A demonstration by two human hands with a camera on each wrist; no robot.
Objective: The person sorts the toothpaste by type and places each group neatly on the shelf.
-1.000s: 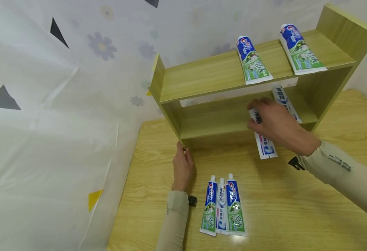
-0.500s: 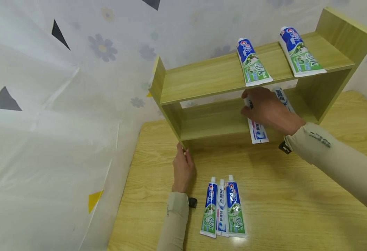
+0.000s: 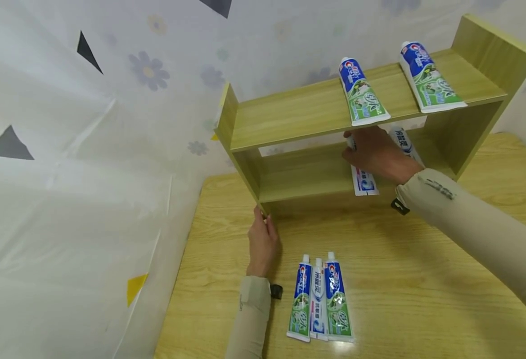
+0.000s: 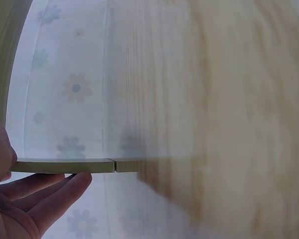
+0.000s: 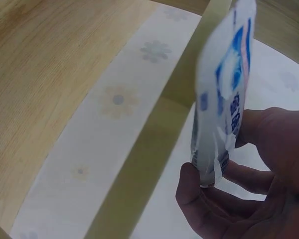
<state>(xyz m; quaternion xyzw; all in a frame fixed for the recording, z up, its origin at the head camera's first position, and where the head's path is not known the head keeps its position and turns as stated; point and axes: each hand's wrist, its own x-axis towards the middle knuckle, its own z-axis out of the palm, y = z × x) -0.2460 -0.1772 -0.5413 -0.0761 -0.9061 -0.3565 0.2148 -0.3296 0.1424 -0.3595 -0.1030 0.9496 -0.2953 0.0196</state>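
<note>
In the head view my right hand (image 3: 373, 152) grips a white toothpaste tube (image 3: 364, 182) at the shelf's lower level, under the upper board. Its flat end sticks out past the lower board's front edge. The right wrist view has the tube (image 5: 222, 94) between thumb and fingers (image 5: 189, 186). Just right of it, another white toothpaste tube (image 3: 404, 139) lies on the lower level, partly behind my hand. My left hand (image 3: 261, 247) holds the wooden shelf (image 3: 285, 114) at its lower left corner, thumb above and fingers below the panel (image 4: 65, 166) in the left wrist view.
Two blue and green toothpaste tubes (image 3: 364, 94) lie on the upper board. On the table (image 3: 406, 299) in front, a white tube (image 3: 319, 304) lies between a left Crest tube (image 3: 300, 301) and a right Crest tube (image 3: 337, 299). A patterned sheet (image 3: 110, 199) hangs behind and left.
My right hand has moved in toward the shelf and a little left, carrying the white toothpaste tube from in front of the lower board to over it. The left hand stays at the corner.
</note>
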